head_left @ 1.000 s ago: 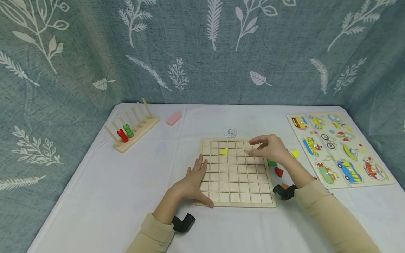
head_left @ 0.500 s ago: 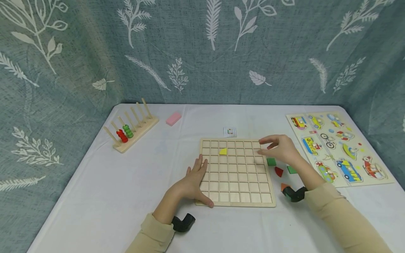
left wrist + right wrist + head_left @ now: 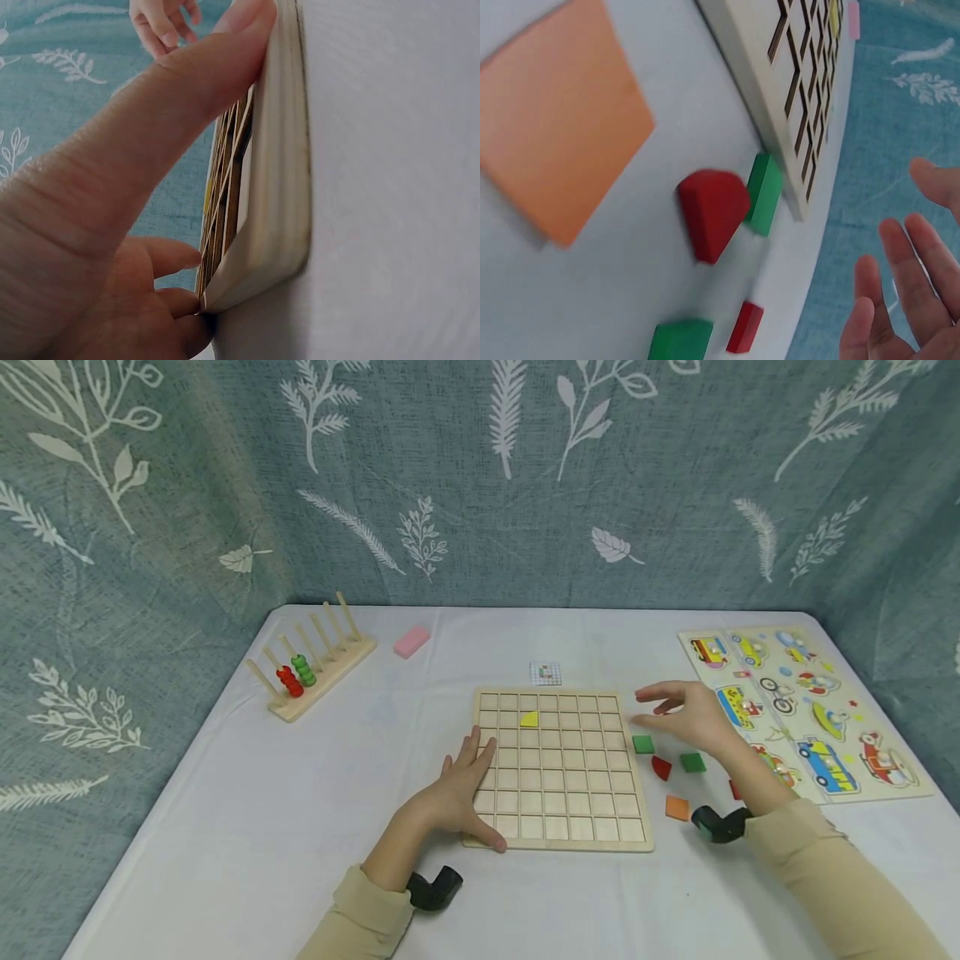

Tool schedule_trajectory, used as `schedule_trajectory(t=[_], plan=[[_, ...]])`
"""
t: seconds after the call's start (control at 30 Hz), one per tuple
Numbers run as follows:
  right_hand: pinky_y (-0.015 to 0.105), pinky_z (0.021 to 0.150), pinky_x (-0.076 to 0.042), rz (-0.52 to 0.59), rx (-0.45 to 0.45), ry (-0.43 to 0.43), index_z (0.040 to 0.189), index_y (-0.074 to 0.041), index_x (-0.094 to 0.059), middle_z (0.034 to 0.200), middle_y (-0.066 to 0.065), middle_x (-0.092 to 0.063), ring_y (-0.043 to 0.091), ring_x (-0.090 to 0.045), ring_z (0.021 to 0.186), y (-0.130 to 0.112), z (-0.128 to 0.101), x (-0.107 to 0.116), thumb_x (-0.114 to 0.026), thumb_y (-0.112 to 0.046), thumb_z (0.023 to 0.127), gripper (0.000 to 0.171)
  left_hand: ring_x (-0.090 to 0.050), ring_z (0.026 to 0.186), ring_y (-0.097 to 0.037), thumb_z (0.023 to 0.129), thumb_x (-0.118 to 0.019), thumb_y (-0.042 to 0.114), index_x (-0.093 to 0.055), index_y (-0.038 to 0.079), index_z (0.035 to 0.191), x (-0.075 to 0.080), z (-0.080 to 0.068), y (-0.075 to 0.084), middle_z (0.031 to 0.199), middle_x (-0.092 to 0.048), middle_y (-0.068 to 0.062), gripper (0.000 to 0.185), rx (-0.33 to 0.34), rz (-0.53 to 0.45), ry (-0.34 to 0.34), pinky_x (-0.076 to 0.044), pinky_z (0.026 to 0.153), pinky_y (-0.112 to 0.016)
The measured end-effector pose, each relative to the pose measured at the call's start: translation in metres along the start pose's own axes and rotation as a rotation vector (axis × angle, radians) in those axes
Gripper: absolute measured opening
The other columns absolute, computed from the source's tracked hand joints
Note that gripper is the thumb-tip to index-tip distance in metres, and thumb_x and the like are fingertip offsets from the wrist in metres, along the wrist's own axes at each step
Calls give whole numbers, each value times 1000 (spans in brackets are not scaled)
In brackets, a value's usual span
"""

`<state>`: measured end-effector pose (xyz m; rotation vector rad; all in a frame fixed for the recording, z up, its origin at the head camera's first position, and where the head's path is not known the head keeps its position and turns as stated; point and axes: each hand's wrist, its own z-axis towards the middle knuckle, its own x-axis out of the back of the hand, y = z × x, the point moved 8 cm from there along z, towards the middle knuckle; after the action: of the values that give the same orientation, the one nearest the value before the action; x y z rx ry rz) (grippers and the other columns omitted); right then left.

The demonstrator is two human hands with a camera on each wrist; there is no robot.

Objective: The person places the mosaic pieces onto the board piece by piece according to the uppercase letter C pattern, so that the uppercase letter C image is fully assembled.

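Note:
My left hand (image 3: 450,793) rests on the front left corner of a wooden grid board (image 3: 555,793), fingers spread along the left side, thumb on the front edge. In the left wrist view, that thumb (image 3: 172,105) lies over the rim. One yellow piece (image 3: 529,719) sits in a cell of the board's second row. My right hand (image 3: 686,718) hovers beyond the board's right edge; the right wrist view shows its fingers (image 3: 911,277) relaxed and holding nothing. Below it lie two green pieces (image 3: 643,744), a red rounded piece (image 3: 661,767) and an orange square (image 3: 677,808).
A printed pattern card (image 3: 545,673) lies behind the board. At the right is a picture puzzle board (image 3: 840,752), with another red piece (image 3: 735,789) near its corner. Back left stand a peg rack (image 3: 326,677) with red and green beads and a pink block (image 3: 412,642).
My right hand has moved right, from above the board's back right corner to just past its right edge. Pieces beneath that arm have come into view. My left hand stays put.

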<state>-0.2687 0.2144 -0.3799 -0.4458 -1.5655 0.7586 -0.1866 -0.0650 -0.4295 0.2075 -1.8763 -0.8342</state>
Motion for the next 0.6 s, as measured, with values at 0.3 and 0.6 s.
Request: schedule_trajectory(t=[0.3,0.6], plan=[[33,72,-46,-19,-23,2,111,-1,-64,108,16,-64,28,-58,90,11,-4,9,-73,-22,77,41,7,138,-28,45,-91,36,-12,1,146,0,0,0,151,10,-17,132,-3,-1,2,-1,109,-48],[29,69,-45,-39,-70,-3,112,-1,-64,110,17,-63,28,-58,91,25,-9,13,-73,-25,78,43,6,138,-29,46,-90,37,-11,1,146,-1,0,0,150,12,-17,133,-2,4,-6,-1,109,-49]])
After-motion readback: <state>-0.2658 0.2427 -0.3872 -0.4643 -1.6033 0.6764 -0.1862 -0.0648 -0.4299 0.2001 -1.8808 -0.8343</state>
